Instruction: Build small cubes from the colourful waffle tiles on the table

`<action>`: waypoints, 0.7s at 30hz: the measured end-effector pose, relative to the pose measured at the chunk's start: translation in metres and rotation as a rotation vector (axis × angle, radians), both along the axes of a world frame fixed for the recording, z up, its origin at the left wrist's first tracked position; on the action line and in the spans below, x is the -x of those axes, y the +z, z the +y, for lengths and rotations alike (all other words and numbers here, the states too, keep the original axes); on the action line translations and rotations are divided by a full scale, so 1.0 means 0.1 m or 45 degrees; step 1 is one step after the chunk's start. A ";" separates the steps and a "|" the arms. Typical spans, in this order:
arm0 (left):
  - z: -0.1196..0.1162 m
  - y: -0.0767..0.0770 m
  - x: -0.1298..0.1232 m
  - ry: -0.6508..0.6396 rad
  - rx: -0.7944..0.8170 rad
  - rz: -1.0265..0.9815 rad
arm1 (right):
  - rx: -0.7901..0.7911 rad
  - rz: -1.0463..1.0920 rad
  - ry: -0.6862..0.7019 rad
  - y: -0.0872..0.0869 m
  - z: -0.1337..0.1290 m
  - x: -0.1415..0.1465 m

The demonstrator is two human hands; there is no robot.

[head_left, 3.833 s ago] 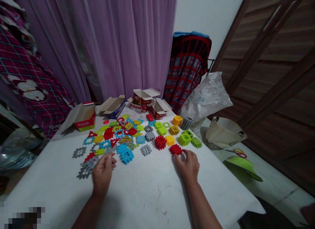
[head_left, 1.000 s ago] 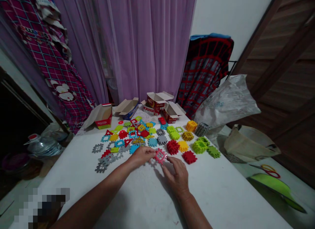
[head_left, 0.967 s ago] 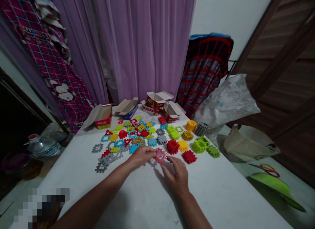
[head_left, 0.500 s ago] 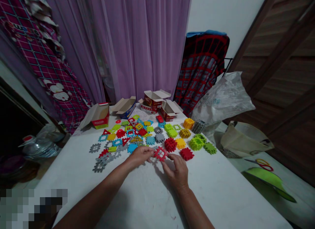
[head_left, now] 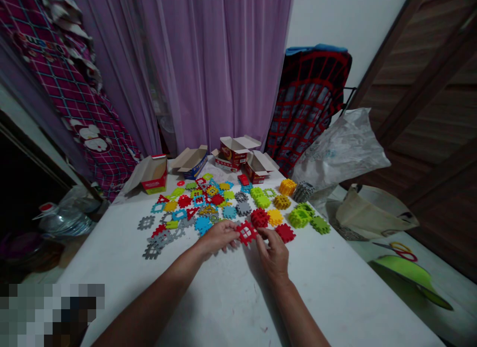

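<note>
The left hand (head_left: pixel 219 236) and the right hand (head_left: pixel 275 250) pinch one red windowed piece (head_left: pixel 246 232) by opposite edges, above the table (head_left: pixel 231 302). One round red stack (head_left: pixel 260 217) is just beyond; one flat red block (head_left: pixel 285 233) is beside the right hand. Five open boxes (head_left: pixel 155 183) stand along the far edge. Compared with a few seconds earlier, the left hand is away from the gray pieces (head_left: pixel 151 251) and the right hand is off the flat red block.

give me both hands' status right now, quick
Left hand: closed, holding the red window piece by its left edge.
Right hand: closed at the same piece's right edge, apparently holding it too.
</note>
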State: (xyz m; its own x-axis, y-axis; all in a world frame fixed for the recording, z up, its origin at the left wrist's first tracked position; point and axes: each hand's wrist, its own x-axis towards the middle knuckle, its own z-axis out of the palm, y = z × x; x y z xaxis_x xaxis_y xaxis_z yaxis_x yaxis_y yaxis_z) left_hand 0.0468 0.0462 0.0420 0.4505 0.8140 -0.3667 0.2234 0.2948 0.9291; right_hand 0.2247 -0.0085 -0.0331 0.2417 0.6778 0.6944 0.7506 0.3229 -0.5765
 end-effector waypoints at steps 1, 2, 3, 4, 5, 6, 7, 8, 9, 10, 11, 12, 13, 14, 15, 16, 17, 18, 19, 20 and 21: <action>-0.03 -0.01 -0.03 -0.013 0.019 -0.003 | -0.005 0.009 -0.023 -0.01 0.00 0.01; -0.07 -0.02 -0.05 -0.019 0.038 0.001 | -0.016 0.014 -0.040 -0.01 0.00 0.02; -0.10 -0.04 -0.09 -0.014 0.057 0.002 | -0.027 0.019 -0.057 -0.01 0.00 0.02; -0.12 -0.06 -0.12 0.010 0.077 -0.008 | -0.029 0.032 -0.071 -0.01 -0.01 0.03; -0.15 -0.09 -0.15 0.050 0.100 -0.029 | -0.020 0.055 -0.082 -0.01 -0.03 0.03; -0.17 -0.11 -0.18 0.100 0.125 -0.065 | -0.002 0.089 -0.086 0.00 -0.05 0.03; -0.19 -0.14 -0.20 0.154 0.150 -0.112 | 0.027 0.132 -0.077 0.01 -0.08 0.03; -0.21 -0.16 -0.23 0.203 0.170 -0.163 | 0.062 0.180 -0.054 0.02 -0.10 0.03; -0.23 -0.18 -0.25 0.243 0.182 -0.205 | 0.100 0.231 -0.023 0.02 -0.13 0.04; -0.24 -0.21 -0.26 0.272 0.184 -0.232 | 0.137 0.287 0.008 0.03 -0.15 0.04; -0.25 -0.23 -0.28 0.292 0.174 -0.250 | 0.177 0.347 0.038 0.02 -0.16 0.05; -0.26 -0.25 -0.28 0.301 0.153 -0.257 | 0.220 0.412 0.063 0.02 -0.17 0.06; -0.26 -0.27 -0.28 0.299 0.125 -0.250 | 0.260 0.482 0.078 0.01 -0.17 0.06; -0.27 -0.29 -0.28 0.283 0.093 -0.232 | 0.293 0.557 0.089 0.00 -0.16 0.07; -0.26 -0.30 -0.27 0.255 0.067 -0.200 | 0.318 0.629 0.104 -0.01 -0.15 0.07; -0.26 -0.31 -0.25 0.218 0.045 -0.154 | 0.334 0.695 0.124 -0.02 -0.14 0.07; -0.25 -0.31 -0.24 0.176 0.029 -0.102 | 0.340 0.749 0.145 -0.03 -0.13 0.07; -0.24 -0.31 -0.23 0.138 0.016 -0.049 | 0.340 0.789 0.167 -0.04 -0.12 0.07; -0.22 -0.31 -0.22 0.109 0.003 -0.006 | 0.336 0.811 0.186 -0.05 -0.11 0.06; -0.21 -0.30 -0.21 0.096 -0.009 0.021 | 0.333 0.816 0.198 -0.05 -0.11 0.06; -0.21 -0.29 -0.21 0.105 -0.023 0.029 | 0.329 0.807 0.192 -0.06 -0.11 0.06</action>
State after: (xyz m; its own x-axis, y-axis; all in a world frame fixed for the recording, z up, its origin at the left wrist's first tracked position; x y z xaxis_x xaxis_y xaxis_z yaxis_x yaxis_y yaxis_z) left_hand 0.0680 0.0253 0.0125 0.3735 0.8546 -0.3608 0.2200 0.2962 0.9294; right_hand 0.2188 -0.0196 -0.0387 0.4375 0.8600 0.2627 0.2019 0.1907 -0.9606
